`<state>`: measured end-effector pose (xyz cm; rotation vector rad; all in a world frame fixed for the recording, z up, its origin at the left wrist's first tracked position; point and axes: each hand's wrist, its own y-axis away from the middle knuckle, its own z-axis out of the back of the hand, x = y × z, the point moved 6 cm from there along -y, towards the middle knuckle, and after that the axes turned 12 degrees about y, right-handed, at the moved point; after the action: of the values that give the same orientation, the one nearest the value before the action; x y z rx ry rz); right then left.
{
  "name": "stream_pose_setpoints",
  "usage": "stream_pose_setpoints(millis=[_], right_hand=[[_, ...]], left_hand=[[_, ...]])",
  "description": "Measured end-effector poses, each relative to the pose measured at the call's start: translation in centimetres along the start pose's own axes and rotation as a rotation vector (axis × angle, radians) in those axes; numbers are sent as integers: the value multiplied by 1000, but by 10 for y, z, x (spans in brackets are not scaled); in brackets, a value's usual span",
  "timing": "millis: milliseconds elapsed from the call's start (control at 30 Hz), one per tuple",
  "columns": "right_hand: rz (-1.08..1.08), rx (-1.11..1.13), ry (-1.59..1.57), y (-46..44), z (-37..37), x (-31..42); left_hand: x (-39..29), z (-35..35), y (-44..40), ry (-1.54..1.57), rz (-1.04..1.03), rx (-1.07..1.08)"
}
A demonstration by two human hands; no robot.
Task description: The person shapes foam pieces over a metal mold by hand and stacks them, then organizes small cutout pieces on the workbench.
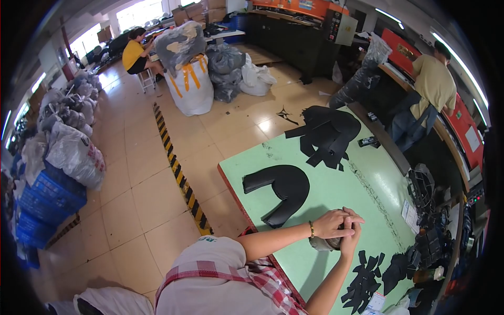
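Bench (336,191), our left hand (331,224) and right hand (353,229) overlapping on grey object (321,243), whether grip pinches we cannot tell, black arch (295,190) near

No word or number can be read here with certainty. The pale shirt (207,247) at 7 o'clock bears green letters, which are cut short by the folds. On the white plastic bag (76,155) at 9 o'clock there is reddish print, too blurred. The paper sheet (409,215) at 4 o'clock and the white-and-blue label (375,303) near 5 o'clock, both on the green table (294,257), are too small for reading.
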<state>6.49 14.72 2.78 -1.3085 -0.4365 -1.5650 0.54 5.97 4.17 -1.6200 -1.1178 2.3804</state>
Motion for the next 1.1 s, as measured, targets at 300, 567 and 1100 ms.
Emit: stream_pose_setpoints(millis=[300, 567, 1100], right_hand=[[3, -1, -16, 0, 0, -6], [-49, 26, 59, 3, 1, 2], [-17, -9, 263, 4, 11, 12]], left_hand=[[1, 0, 0, -17, -3, -8], [10, -1, 3, 20, 63, 40], [5, -6, -7, 36, -9, 58]])
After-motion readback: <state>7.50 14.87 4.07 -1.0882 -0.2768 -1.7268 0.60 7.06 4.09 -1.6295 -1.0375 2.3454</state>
